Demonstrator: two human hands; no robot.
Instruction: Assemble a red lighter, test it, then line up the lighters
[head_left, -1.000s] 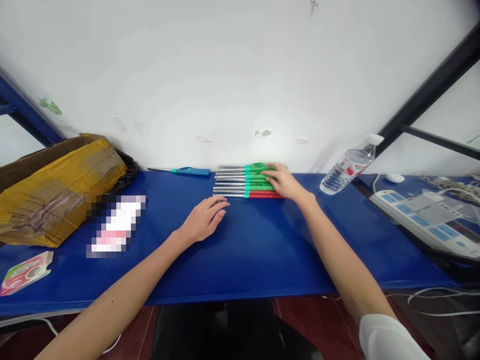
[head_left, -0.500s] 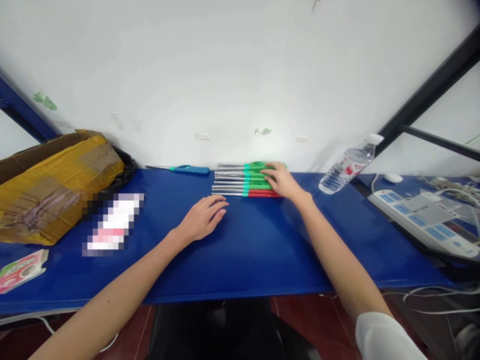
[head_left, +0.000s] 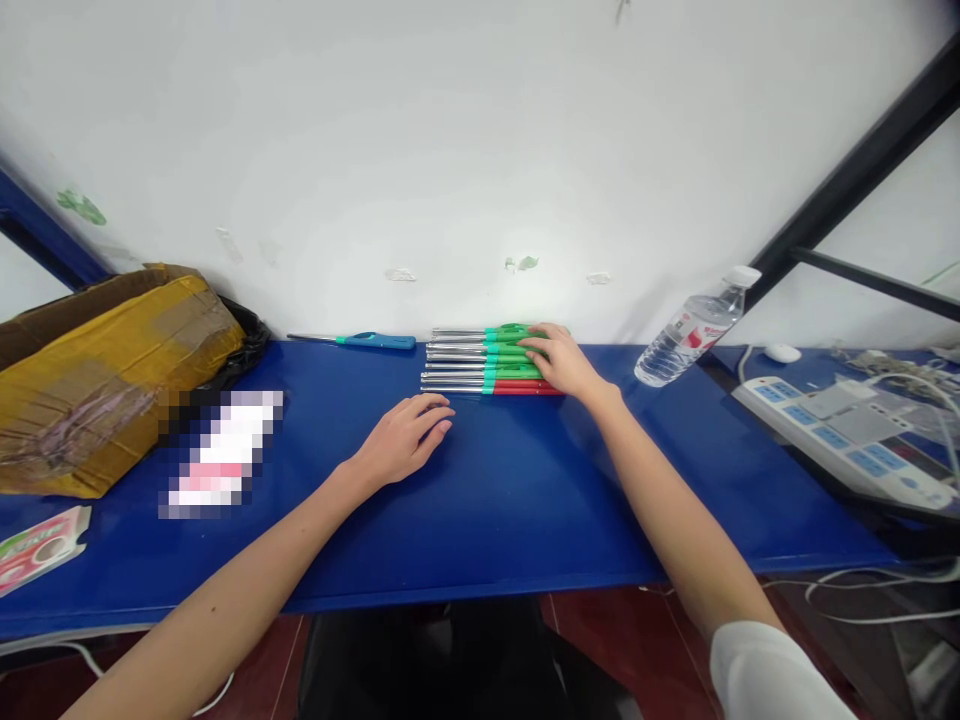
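Several long-nosed lighters (head_left: 490,350) lie side by side near the wall, their metal barrels pointing left. Most handles are green; at the near end of the row they are red (head_left: 525,387). Across the green handles lies my right hand (head_left: 559,358), fingers stretched out and partly hiding the handle ends. My left hand (head_left: 405,438) is open with nothing in it, low over or on the table just in front of the barrel tips; contact is unclear. A single blue lighter (head_left: 382,341) sits apart, left of the row along the wall.
On the blue table (head_left: 480,530), a taped cardboard box (head_left: 112,380) and a torn pink-and-green carton piece (head_left: 41,550) are at left, near a blurred-out item. A water bottle (head_left: 686,335) and a white power strip (head_left: 840,430) with cables are at right.
Only the camera view has shifted slightly. Both hands and the lighters keep their places.
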